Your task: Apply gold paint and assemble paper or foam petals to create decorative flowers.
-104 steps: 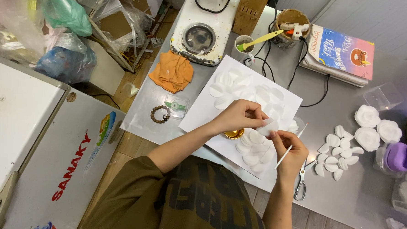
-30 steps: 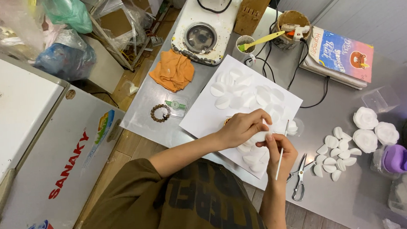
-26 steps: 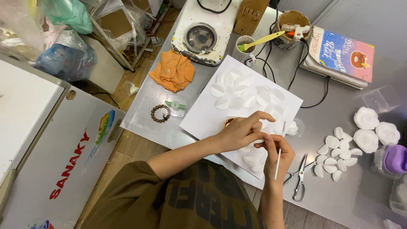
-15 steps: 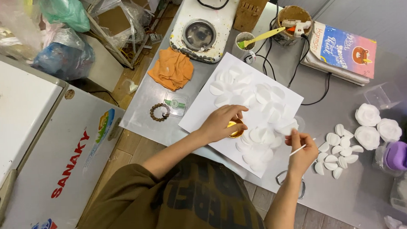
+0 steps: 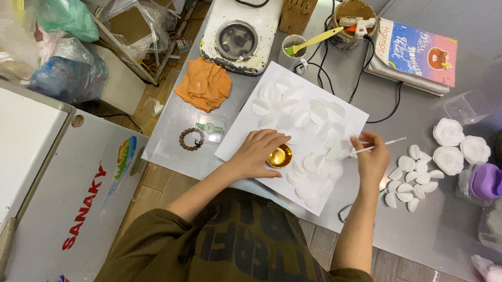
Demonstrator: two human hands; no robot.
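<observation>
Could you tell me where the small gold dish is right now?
In the head view, the small gold dish sits on the white sheet near its front edge, under the left hand fingertips, with white paper petals just right of it.

Bare table [image 5: 435,229] before loose petals [image 5: 406,180]; sheet [image 5: 295,128] crowded.

Craft workshop: glue gun [image 5: 354,22], cut petals [image 5: 406,180]

An orange cloth [image 5: 204,84] sits crumpled beside a bead bracelet [image 5: 190,139] on the counter [image 5: 463,227]; a colourful book [image 5: 415,51] lies far right, a purple-capped bottle [image 5: 487,182] beyond.
</observation>
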